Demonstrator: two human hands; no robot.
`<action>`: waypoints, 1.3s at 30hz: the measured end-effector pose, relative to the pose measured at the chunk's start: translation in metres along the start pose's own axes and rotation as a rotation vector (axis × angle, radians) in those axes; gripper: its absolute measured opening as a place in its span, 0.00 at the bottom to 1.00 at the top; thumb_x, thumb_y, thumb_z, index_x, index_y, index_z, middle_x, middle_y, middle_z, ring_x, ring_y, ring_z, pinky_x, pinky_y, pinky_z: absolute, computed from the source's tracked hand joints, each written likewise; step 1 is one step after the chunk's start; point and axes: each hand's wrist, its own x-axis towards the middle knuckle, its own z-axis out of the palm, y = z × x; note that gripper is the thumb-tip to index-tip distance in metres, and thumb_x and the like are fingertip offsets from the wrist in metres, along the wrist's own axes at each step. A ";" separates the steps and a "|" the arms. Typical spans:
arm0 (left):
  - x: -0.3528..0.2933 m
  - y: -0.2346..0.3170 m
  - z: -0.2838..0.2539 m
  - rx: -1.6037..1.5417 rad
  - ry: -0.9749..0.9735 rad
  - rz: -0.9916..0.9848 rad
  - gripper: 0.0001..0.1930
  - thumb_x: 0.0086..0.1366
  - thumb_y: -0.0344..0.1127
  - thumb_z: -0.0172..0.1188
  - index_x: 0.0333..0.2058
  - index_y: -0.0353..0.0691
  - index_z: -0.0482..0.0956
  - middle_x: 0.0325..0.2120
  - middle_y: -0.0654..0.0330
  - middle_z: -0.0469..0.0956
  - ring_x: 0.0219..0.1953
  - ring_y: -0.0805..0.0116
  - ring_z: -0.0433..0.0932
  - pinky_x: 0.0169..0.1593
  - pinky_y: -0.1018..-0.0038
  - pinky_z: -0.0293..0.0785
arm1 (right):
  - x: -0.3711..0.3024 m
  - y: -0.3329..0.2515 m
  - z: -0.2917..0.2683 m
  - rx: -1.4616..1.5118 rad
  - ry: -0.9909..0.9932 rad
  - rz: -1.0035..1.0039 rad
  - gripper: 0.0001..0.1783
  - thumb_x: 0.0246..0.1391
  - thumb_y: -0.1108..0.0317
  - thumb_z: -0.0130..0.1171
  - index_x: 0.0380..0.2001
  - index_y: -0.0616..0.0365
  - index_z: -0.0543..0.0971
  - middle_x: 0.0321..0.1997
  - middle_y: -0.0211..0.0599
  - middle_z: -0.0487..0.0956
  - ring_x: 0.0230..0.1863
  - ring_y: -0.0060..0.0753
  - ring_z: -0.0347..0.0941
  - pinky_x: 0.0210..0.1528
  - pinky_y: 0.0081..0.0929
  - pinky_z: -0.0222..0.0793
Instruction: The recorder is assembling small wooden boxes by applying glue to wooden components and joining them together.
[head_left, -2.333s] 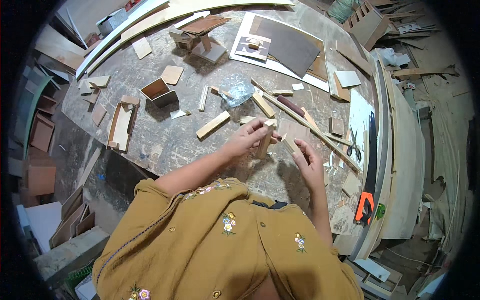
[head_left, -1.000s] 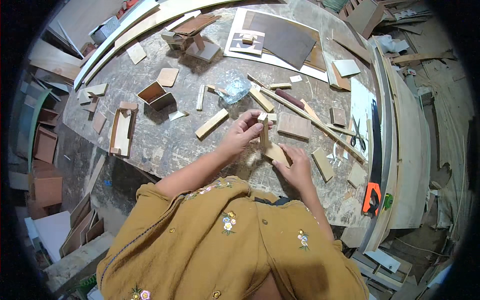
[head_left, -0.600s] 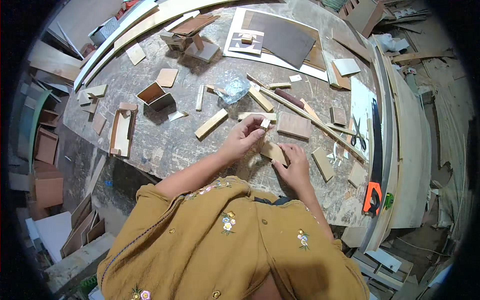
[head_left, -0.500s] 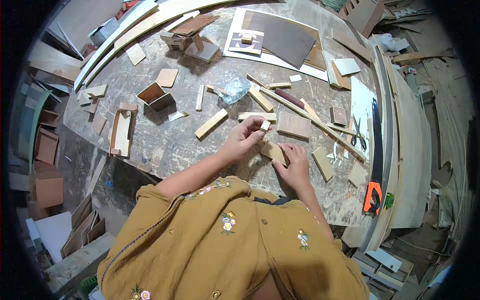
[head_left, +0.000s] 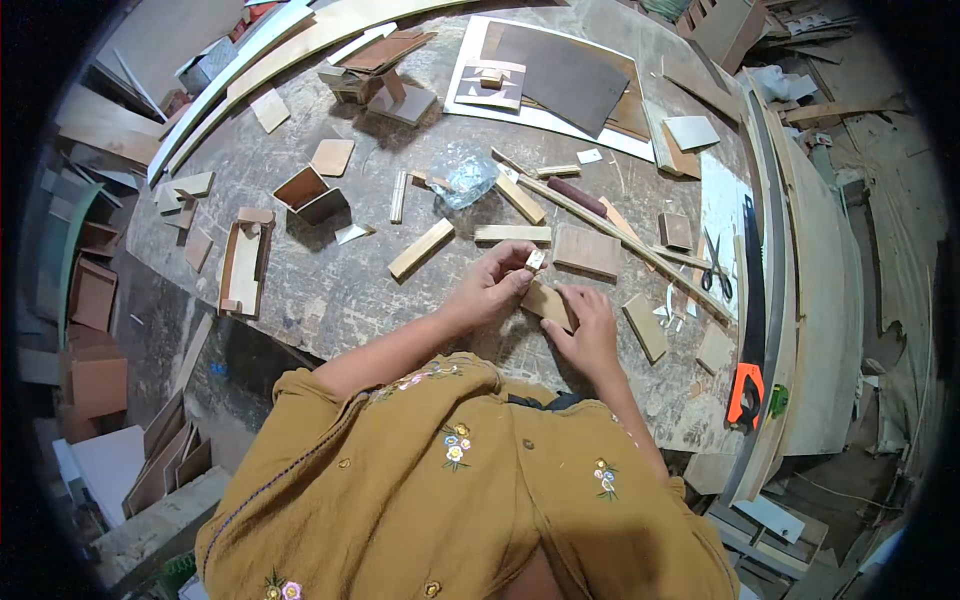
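Between the thumb and fingers of my left hand [head_left: 496,283] is a small pale wooden block [head_left: 535,260], its light end face turned up. My right hand [head_left: 586,325] grips a flat tan wooden block [head_left: 547,304] by its right end, low over the workbench. The small block is at the far left end of the tan block; whether they touch I cannot tell. Just beyond my hands lie a pale wood strip [head_left: 513,234] and a thick reddish-brown wooden block [head_left: 587,250]. Another tan block [head_left: 645,327] rests right of my right hand.
On the worn workbench [head_left: 340,290], a crumpled clear plastic bag [head_left: 464,174] lies ahead among wood strips. To the right are scissors [head_left: 714,262] and a handsaw [head_left: 746,385] with an orange handle. Small open wooden boxes [head_left: 312,195] stand left. Boards [head_left: 570,80] are stacked at the back.
My left hand has moved slightly toward me and right, tilting the small block so more of its pale face shows. My right hand and the tan block have stayed almost still.
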 end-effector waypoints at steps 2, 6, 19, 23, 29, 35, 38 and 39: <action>0.001 0.003 0.000 0.019 -0.034 0.007 0.15 0.68 0.30 0.53 0.53 0.38 0.69 0.44 0.64 0.74 0.45 0.77 0.71 0.50 0.76 0.69 | 0.007 0.001 -0.004 0.155 0.031 -0.001 0.32 0.42 0.62 0.68 0.54 0.54 0.75 0.47 0.44 0.76 0.49 0.50 0.70 0.54 0.41 0.65; 0.001 -0.004 -0.002 0.101 -0.055 0.025 0.16 0.68 0.31 0.54 0.54 0.38 0.69 0.46 0.63 0.74 0.48 0.75 0.72 0.54 0.73 0.69 | 0.027 -0.024 -0.026 0.293 0.092 -0.014 0.28 0.46 0.69 0.65 0.54 0.54 0.76 0.45 0.45 0.76 0.46 0.47 0.72 0.52 0.38 0.67; 0.007 -0.012 0.002 0.062 -0.017 0.024 0.19 0.65 0.26 0.56 0.54 0.37 0.69 0.45 0.60 0.76 0.47 0.73 0.74 0.52 0.73 0.72 | 0.048 -0.050 -0.034 -0.003 0.192 -0.174 0.19 0.45 0.71 0.67 0.44 0.51 0.83 0.37 0.36 0.77 0.40 0.41 0.73 0.44 0.36 0.67; 0.007 -0.010 0.007 0.109 0.020 0.042 0.17 0.65 0.25 0.56 0.52 0.37 0.71 0.43 0.60 0.77 0.45 0.74 0.76 0.51 0.73 0.73 | 0.046 -0.047 -0.031 -0.094 0.275 -0.220 0.19 0.44 0.68 0.68 0.43 0.47 0.83 0.34 0.31 0.76 0.37 0.37 0.71 0.43 0.36 0.64; 0.008 -0.011 0.015 0.137 0.090 0.069 0.16 0.64 0.24 0.56 0.51 0.36 0.72 0.41 0.59 0.78 0.43 0.73 0.77 0.50 0.74 0.75 | 0.046 -0.046 -0.026 -0.131 0.345 -0.215 0.17 0.42 0.71 0.68 0.40 0.48 0.84 0.32 0.30 0.76 0.36 0.36 0.72 0.44 0.36 0.64; 0.009 -0.015 0.017 0.149 0.111 0.104 0.17 0.63 0.24 0.56 0.52 0.34 0.72 0.41 0.57 0.78 0.43 0.72 0.77 0.49 0.73 0.75 | 0.046 -0.047 -0.025 -0.122 0.407 -0.248 0.13 0.43 0.71 0.65 0.36 0.49 0.83 0.31 0.29 0.76 0.34 0.36 0.71 0.44 0.37 0.63; 0.008 -0.014 0.018 0.164 0.113 0.089 0.17 0.63 0.24 0.56 0.52 0.34 0.72 0.41 0.57 0.78 0.43 0.72 0.77 0.49 0.74 0.75 | 0.046 -0.047 -0.025 -0.117 0.419 -0.254 0.12 0.42 0.71 0.65 0.35 0.50 0.82 0.31 0.30 0.75 0.34 0.36 0.70 0.44 0.37 0.63; 0.008 -0.013 0.019 0.161 0.124 0.095 0.17 0.63 0.24 0.56 0.52 0.34 0.72 0.41 0.57 0.78 0.43 0.73 0.77 0.48 0.74 0.75 | 0.046 -0.048 -0.024 -0.123 0.420 -0.252 0.12 0.42 0.71 0.65 0.35 0.50 0.82 0.31 0.30 0.75 0.34 0.36 0.70 0.44 0.37 0.62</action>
